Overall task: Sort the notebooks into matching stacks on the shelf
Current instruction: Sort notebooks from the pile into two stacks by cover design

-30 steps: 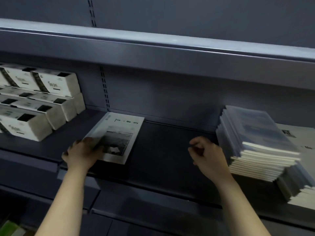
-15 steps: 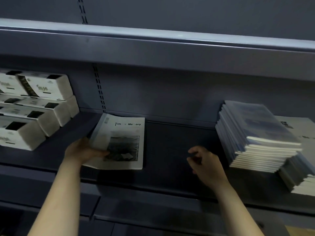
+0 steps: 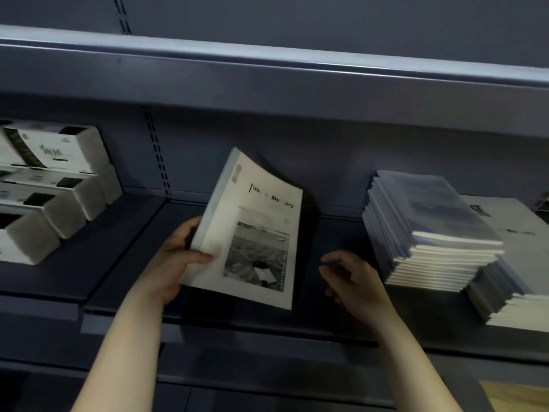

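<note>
Left grip (image 3: 175, 263) clamped on spine edge of white notebook (image 3: 252, 233), tilted up over shelf (image 3: 118, 263), left of blue notebook stack (image 3: 430, 233). Right grip (image 3: 353, 281) loose, empty, between them. Light, floppy, cover bows: hold at spine.

White wrapped packs (image 3: 50, 150) stacked at left, tan surface (image 3: 517, 396) lower right
</note>
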Action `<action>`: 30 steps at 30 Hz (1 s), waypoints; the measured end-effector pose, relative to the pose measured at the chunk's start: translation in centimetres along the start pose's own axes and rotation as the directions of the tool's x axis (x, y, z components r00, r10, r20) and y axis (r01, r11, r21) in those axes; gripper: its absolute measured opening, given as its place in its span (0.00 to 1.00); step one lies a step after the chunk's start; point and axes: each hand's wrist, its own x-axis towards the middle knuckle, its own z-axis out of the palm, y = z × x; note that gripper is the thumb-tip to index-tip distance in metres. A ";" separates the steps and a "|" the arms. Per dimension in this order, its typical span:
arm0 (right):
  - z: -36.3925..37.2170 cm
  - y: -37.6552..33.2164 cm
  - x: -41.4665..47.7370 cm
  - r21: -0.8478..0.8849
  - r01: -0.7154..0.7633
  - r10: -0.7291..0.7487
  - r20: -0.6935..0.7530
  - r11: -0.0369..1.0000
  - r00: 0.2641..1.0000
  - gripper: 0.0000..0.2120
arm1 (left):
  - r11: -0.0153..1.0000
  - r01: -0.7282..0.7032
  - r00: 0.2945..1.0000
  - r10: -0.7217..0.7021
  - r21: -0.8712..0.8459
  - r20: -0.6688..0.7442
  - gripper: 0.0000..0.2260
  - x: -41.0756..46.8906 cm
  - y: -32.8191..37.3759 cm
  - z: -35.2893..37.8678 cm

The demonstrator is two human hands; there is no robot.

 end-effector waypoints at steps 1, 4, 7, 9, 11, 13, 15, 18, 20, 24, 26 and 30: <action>-0.4 -0.2 -0.1 0.055 0.003 -0.002 -0.001 0.999 1.000 0.07 | 0.999 -0.019 1.000 0.019 -0.026 0.017 0.31 -0.1 0.3 0.9; -1.6 -1.1 -0.1 0.171 0.022 -0.025 0.015 0.985 1.000 0.12 | 0.990 -0.082 0.994 0.089 -0.113 0.063 0.32 -0.1 1.2 3.6; -3.2 -1.8 -0.3 0.281 0.076 -0.077 -0.008 0.957 0.997 0.18 | 0.972 -0.146 0.982 0.164 -0.183 0.088 0.31 -0.1 2.2 6.5; -4.7 -2.1 -0.4 0.358 0.118 -0.112 -0.038 0.926 0.993 0.20 | 0.958 -0.180 0.973 0.206 -0.222 0.103 0.31 0.0 2.9 8.4; -6.4 -2.5 -0.4 0.419 0.163 -0.149 -0.064 0.893 0.987 0.21 | 0.946 -0.196 0.966 0.232 -0.260 0.117 0.32 -0.1 3.4 10.4; -8.3 -2.8 -0.5 0.458 0.194 -0.166 -0.102 0.867 0.981 0.22 | 0.938 -0.201 0.960 0.245 -0.281 0.134 0.33 -0.2 3.7 12.5; -10.2 -2.9 -0.7 0.468 0.214 -0.173 -0.130 0.858 0.976 0.24 | 0.935 -0.196 0.957 0.248 -0.297 0.149 0.34 -0.3 3.9 14.7; -12.8 -2.6 -1.0 0.470 0.236 -0.176 -0.168 0.851 0.970 0.23 | 0.926 -0.183 0.955 0.247 -0.331 0.163 0.35 -0.4 4.1 18.0; -14.3 -2.2 -1.3 0.468 0.240 -0.163 -0.198 0.851 0.967 0.23 | 0.917 -0.188 0.953 0.256 -0.352 0.158 0.35 -0.6 4.0 20.2; -17.2 -0.7 -1.9 0.443 0.242 -0.135 -0.260 0.863 0.956 0.23 | 0.905 -0.218 0.940 0.295 -0.364 0.170 0.34 -1.1 3.7 23.9; -18.5 -0.1 -2.3 0.430 0.261 -0.148 -0.280 0.864 0.949 0.23 | 0.914 -0.233 0.931 0.308 -0.331 0.196 0.33 -1.3 3.5 25.3; -21.0 1.2 -3.3 0.453 0.304 -0.172 -0.310 0.838 0.935 0.23 | 0.942 -0.238 0.911 0.301 -0.236 0.281 0.29 -1.3 3.3 26.8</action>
